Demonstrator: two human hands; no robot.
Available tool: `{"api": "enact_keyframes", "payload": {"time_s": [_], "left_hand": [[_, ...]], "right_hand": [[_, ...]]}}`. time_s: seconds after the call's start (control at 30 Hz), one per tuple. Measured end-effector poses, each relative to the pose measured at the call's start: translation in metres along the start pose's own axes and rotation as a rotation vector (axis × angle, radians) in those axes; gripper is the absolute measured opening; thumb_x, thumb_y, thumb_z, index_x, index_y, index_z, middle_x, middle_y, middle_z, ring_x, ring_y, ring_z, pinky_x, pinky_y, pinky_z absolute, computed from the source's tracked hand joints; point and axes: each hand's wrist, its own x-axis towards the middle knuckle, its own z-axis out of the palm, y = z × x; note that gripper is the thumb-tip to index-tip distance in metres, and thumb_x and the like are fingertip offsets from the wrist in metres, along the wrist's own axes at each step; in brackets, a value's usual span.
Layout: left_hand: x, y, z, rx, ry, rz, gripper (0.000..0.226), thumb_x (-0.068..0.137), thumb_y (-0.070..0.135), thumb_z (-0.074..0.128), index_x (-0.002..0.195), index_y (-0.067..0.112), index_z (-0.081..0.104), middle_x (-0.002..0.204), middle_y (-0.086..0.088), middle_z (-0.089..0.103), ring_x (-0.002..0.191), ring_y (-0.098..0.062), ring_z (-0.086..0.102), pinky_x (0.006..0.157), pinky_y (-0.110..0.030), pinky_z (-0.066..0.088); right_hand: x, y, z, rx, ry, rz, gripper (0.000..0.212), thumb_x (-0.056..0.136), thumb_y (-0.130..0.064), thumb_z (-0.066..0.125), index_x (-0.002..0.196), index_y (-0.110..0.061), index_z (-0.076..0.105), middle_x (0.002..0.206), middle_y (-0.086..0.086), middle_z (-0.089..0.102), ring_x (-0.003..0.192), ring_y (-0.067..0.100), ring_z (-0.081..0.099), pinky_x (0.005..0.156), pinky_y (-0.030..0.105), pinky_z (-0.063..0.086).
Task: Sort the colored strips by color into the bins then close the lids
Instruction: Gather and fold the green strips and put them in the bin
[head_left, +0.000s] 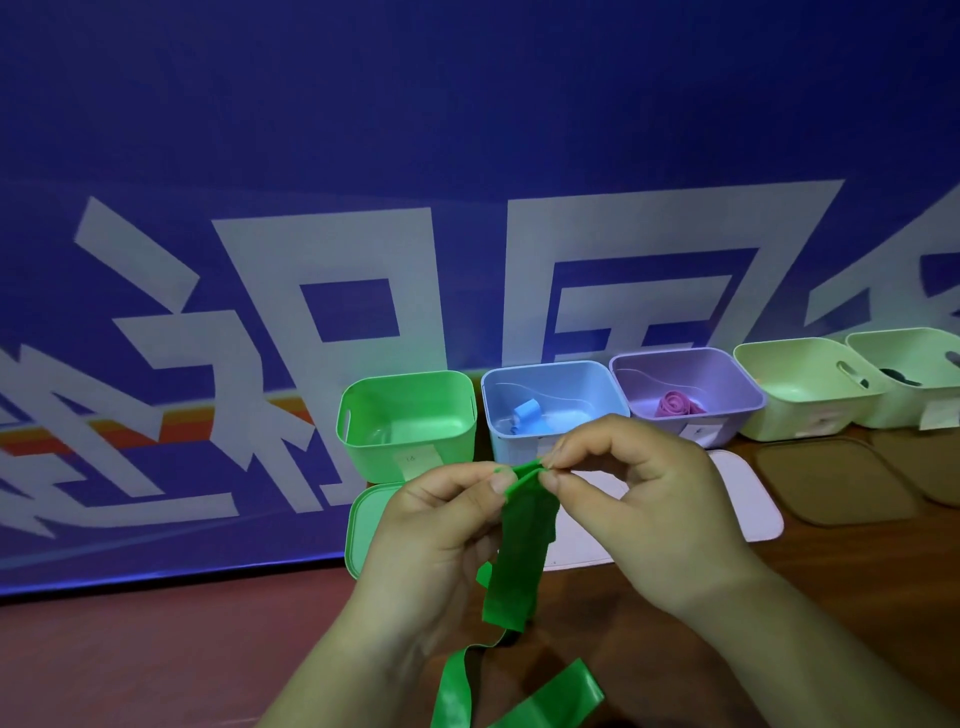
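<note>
A long green strip hangs in front of me, its top end pinched between my left hand and my right hand. Its lower part loops down to the bottom edge of the view. Behind my hands stands a row of open bins: a green bin, a blue bin with blue strips inside, a purple bin holding a rolled pink strip, and two pale green bins.
Lids lie on the brown table in front of the bins: a green lid, a white lid and two brown lids. A blue banner with white shapes covers the wall and the left side.
</note>
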Motion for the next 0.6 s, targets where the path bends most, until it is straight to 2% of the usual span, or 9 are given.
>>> {"api": "enact_keyframes", "payload": {"time_s": [0.2,0.33,0.47,0.6], "left_hand": [[0.001,-0.002,-0.003,0.059,-0.007,0.037,0.012,0.069,0.009,0.066,0.068,0.009,0.077,0.067,-0.016,0.068,0.057,-0.021,0.063,0.066,-0.033,0.05],[0.002,-0.004,-0.01,0.088,-0.018,0.073,0.009,0.07,0.012,0.07,0.073,0.008,0.078,0.073,-0.015,0.072,0.063,-0.019,0.068,0.066,-0.03,0.057],[0.004,-0.008,-0.021,0.299,-0.005,0.193,0.015,0.065,0.004,0.084,0.077,0.008,0.076,0.073,-0.007,0.072,0.067,-0.013,0.067,0.066,-0.024,0.056],[0.007,-0.014,-0.029,0.307,0.085,0.249,0.012,0.068,0.007,0.071,0.078,0.0,0.069,0.067,-0.004,0.07,0.062,-0.01,0.063,0.062,-0.02,0.053]], "right_hand": [[0.003,0.004,0.005,0.022,0.023,-0.054,0.039,0.074,0.005,0.079,0.081,-0.032,0.067,0.09,-0.012,0.068,0.089,0.017,0.068,0.08,0.028,0.058],[0.001,0.01,0.01,0.078,0.016,0.059,0.039,0.076,0.003,0.078,0.084,-0.034,0.069,0.088,-0.015,0.071,0.085,0.011,0.07,0.08,0.02,0.055],[0.0,0.015,0.019,0.173,-0.037,0.182,0.039,0.077,0.004,0.077,0.083,-0.033,0.07,0.082,-0.009,0.073,0.077,0.011,0.069,0.076,0.021,0.055],[0.0,0.02,0.027,0.256,-0.113,0.244,0.037,0.077,0.004,0.078,0.079,-0.032,0.072,0.082,-0.003,0.074,0.074,0.01,0.068,0.072,0.02,0.055]]}}
